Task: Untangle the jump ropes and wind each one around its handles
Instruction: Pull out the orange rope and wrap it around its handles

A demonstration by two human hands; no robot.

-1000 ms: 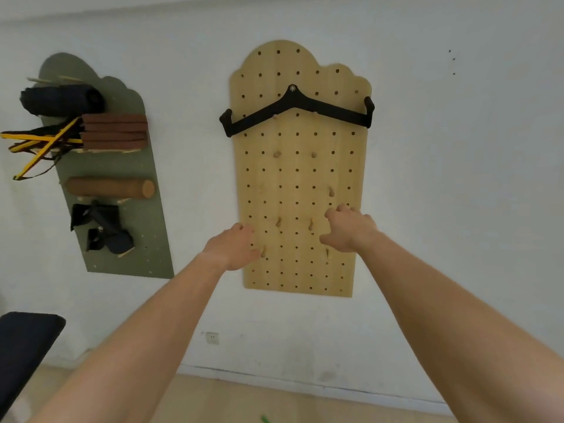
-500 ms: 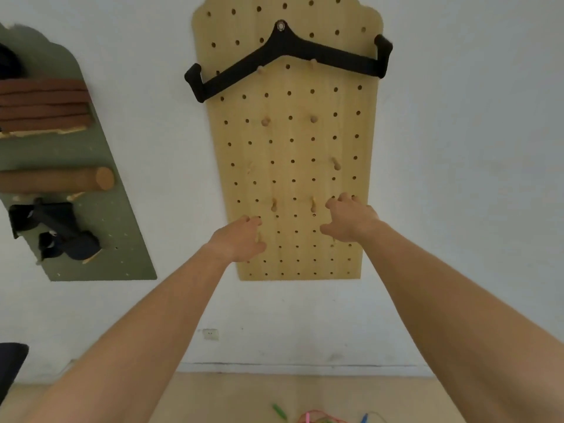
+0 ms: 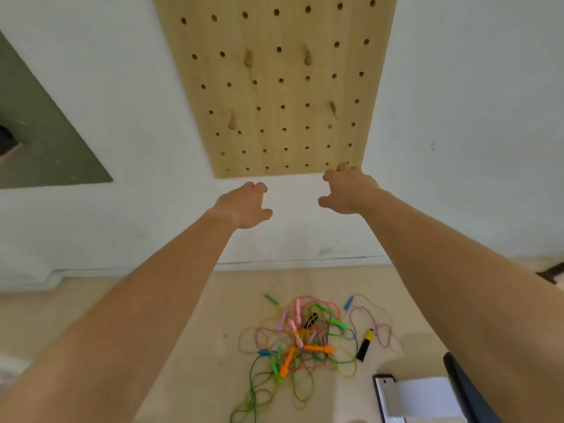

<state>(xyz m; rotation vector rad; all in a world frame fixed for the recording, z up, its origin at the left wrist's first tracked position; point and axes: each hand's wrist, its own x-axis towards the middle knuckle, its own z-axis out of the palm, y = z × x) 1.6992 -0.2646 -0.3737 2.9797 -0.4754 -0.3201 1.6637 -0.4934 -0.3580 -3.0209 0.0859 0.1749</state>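
A tangled heap of jump ropes (image 3: 300, 337) lies on the pale floor below my arms, with thin green, pink, yellow and purple cords. Among them are orange handles (image 3: 317, 348), pink handles, green handles, a blue handle (image 3: 348, 302) and a black-and-yellow handle (image 3: 365, 345). My left hand (image 3: 242, 206) and my right hand (image 3: 346, 190) are stretched out in front of the white wall, well above the heap. Both hold nothing, with fingers loosely curled.
A wooden pegboard (image 3: 274, 87) with a few pegs hangs on the wall above my hands. A green board (image 3: 45, 141) is at the left. A phone (image 3: 386, 395) and white paper (image 3: 427, 398) lie at the lower right beside a dark object (image 3: 467, 395).
The view has tilted down from the wall boards to the floor, and the rope heap has come fully into sight. Both hands have dropped from the pegboard's face to below its lower edge.
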